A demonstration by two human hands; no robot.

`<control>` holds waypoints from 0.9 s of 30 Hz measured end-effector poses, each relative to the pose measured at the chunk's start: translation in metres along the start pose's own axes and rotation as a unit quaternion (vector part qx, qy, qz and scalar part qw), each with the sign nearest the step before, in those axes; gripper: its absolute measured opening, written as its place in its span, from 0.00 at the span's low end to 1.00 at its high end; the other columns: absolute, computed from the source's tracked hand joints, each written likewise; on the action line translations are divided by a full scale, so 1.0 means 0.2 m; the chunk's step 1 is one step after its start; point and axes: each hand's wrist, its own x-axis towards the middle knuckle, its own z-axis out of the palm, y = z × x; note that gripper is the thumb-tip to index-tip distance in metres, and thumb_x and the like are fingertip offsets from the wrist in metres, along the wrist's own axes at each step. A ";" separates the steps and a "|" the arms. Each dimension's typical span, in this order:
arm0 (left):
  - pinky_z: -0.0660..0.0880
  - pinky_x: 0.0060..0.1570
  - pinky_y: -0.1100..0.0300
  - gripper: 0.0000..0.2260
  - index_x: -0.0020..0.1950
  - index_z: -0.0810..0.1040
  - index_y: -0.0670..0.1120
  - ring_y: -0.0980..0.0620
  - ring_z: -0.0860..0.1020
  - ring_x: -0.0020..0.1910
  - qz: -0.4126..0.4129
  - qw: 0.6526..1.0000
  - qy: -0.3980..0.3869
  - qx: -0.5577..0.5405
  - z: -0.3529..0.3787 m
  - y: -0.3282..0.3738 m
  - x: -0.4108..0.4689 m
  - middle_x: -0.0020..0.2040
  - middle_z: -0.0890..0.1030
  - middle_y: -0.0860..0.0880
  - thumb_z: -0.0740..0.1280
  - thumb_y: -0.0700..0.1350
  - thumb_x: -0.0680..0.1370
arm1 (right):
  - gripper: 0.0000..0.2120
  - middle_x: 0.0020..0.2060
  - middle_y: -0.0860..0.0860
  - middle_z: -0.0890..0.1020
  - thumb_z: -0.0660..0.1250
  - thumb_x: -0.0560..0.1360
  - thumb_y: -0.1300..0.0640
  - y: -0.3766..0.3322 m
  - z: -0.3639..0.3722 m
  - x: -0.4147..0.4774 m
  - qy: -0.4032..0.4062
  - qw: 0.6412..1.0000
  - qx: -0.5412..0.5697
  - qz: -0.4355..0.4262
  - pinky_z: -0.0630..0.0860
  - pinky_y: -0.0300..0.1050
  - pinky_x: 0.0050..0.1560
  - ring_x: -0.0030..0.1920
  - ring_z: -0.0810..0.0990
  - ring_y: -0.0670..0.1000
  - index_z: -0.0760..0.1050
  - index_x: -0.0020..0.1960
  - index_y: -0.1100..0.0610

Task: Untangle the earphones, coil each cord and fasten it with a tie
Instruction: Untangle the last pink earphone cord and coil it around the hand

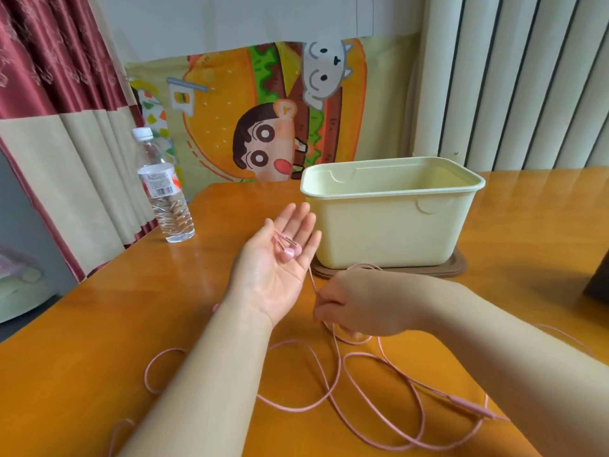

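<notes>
My left hand [280, 258] lies palm up above the table with its fingers straight, and two pink earbuds [287, 248] rest on the palm. A thin pink cord [333, 380] runs from the palm down to my right hand [349, 305], which pinches it with curled fingers just right of the left wrist. From there the cord spreads in loose loops over the table in front of me. An inline remote [468, 405] sits on the cord at the lower right.
A pale yellow plastic bin [392, 225] stands on a brown lid [458, 268] behind my hands. A water bottle [164, 189] stands at the table's left edge. A dark object [598, 285] shows at the right edge of the orange table [131, 308].
</notes>
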 end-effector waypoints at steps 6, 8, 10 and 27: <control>0.78 0.52 0.56 0.14 0.61 0.73 0.44 0.52 0.83 0.50 0.039 0.994 -0.026 0.098 -0.03 -0.02 -0.02 0.52 0.84 0.48 0.52 0.46 0.83 | 0.14 0.33 0.48 0.75 0.56 0.81 0.51 -0.06 -0.07 -0.12 0.042 0.999 -0.031 0.003 0.71 0.45 0.43 0.37 0.74 0.49 0.77 0.48 0.57; 0.79 0.44 0.63 0.14 0.61 0.74 0.43 0.55 0.83 0.47 0.031 0.982 -0.058 0.176 -0.04 -0.05 -0.04 0.49 0.85 0.49 0.52 0.45 0.83 | 0.13 0.33 0.48 0.76 0.57 0.81 0.52 -0.07 -0.12 -0.17 0.084 0.996 -0.029 -0.015 0.70 0.43 0.40 0.34 0.73 0.47 0.77 0.46 0.56; 0.77 0.39 0.68 0.13 0.60 0.76 0.42 0.59 0.83 0.43 0.022 0.964 -0.102 0.246 -0.02 -0.07 -0.07 0.45 0.85 0.51 0.53 0.43 0.83 | 0.11 0.32 0.47 0.76 0.60 0.79 0.52 -0.08 -0.17 -0.22 0.131 0.990 -0.027 -0.036 0.69 0.39 0.35 0.32 0.73 0.46 0.78 0.45 0.54; 0.79 0.51 0.46 0.18 0.48 0.83 0.42 0.48 0.82 0.42 -0.085 0.937 -0.317 0.123 0.01 -0.13 -0.14 0.38 0.81 0.45 0.55 0.49 0.80 | 0.14 0.24 0.49 0.74 0.65 0.77 0.52 0.16 -0.14 -0.12 0.313 0.892 0.324 -0.037 0.69 0.33 0.26 0.28 0.72 0.45 0.77 0.39 0.61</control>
